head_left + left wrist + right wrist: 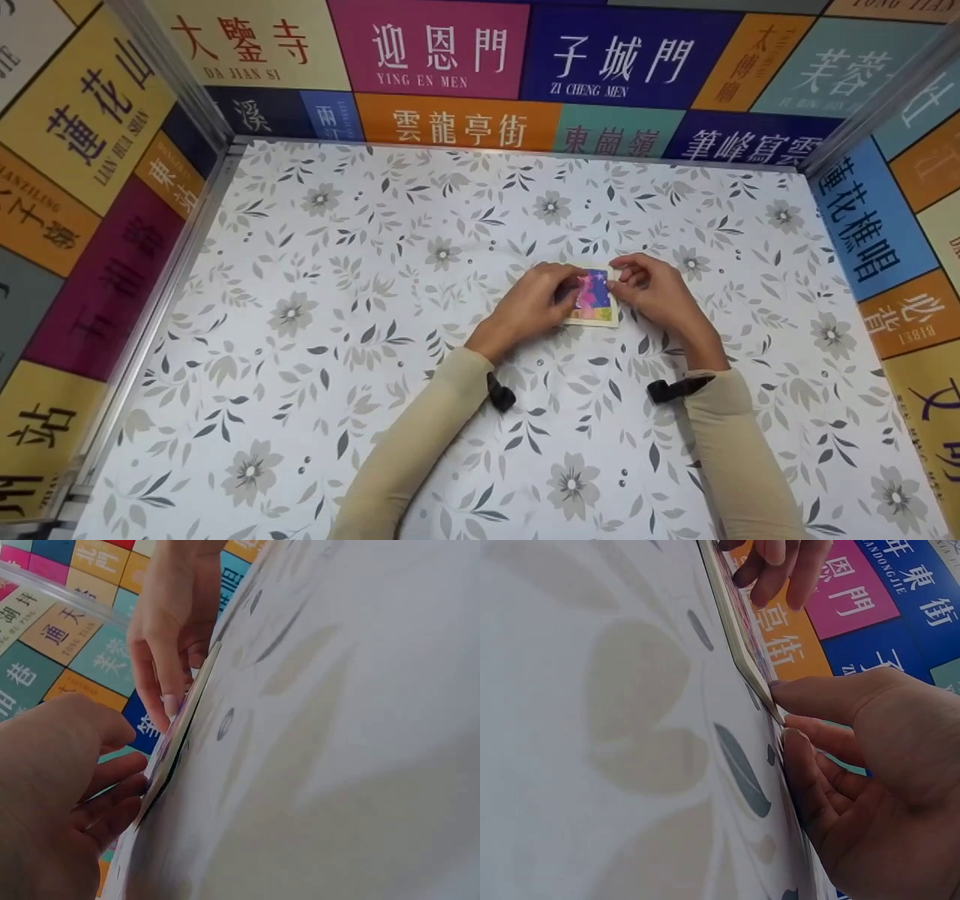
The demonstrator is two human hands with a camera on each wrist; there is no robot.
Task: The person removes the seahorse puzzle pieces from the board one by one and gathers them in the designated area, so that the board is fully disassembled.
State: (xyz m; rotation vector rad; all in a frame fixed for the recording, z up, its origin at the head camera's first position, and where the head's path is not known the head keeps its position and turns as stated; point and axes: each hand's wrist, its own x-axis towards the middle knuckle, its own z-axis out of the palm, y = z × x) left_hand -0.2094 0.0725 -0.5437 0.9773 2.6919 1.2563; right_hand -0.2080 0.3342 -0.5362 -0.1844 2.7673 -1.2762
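Observation:
A small flat picture board (595, 296) with a cream border and a pink, blue and yellow picture lies on the floral tabletop. Seen edge-on in the left wrist view, the board (184, 716) has a pale, thin side. My left hand (536, 300) is at its left side, fingers loosely bent and fingertips right at the edge. At the right edge, my right hand (656, 292) pinches the border between thumb and fingers; the right wrist view shows the thumb (817, 697) on top at the corner. Part of the picture is hidden behind the left fingers.
The tabletop (300, 390) is white with grey flowers and leaves. Upright panels of coloured blocks with Chinese lettering stand along the back (457, 120), the left (97, 300) and the right (900, 300). Each beige sleeve has a black strap at the wrist.

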